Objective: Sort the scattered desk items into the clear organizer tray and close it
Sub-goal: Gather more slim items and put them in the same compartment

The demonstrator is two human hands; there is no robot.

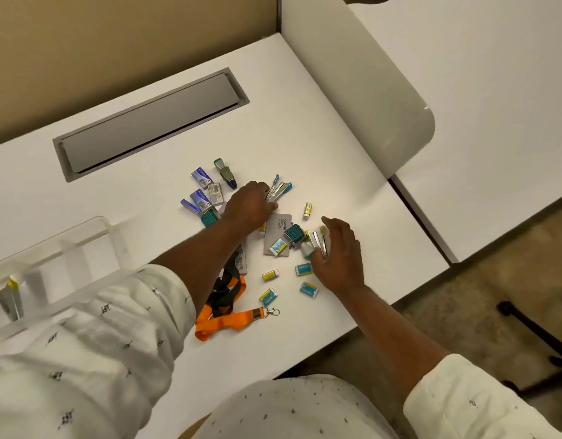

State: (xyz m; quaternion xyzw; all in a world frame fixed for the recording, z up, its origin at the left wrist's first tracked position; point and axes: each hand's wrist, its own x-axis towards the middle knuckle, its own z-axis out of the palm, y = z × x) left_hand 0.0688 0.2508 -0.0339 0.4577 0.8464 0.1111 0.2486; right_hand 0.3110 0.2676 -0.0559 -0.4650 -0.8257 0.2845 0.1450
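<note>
Curling round the near end of a blue stapler [281,187] at 12 o'clock of the pile, the left hand [249,205] holds it with its fingers closed tight. At 3 o'clock the right hand [341,251] grips a yellow stapler [317,240] in bent fingers, an eraser [303,269] lying just beside it. The clear tray [83,245] sits at 9 o'clock on the desk [305,122], well apart from the pile, with a third stapler [9,296] standing in its left end.

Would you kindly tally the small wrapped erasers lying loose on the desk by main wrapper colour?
Yellow erasers: 2
Blue erasers: 4
Total: 6
One yellow scrap by the left hand is too hidden to count.
</note>
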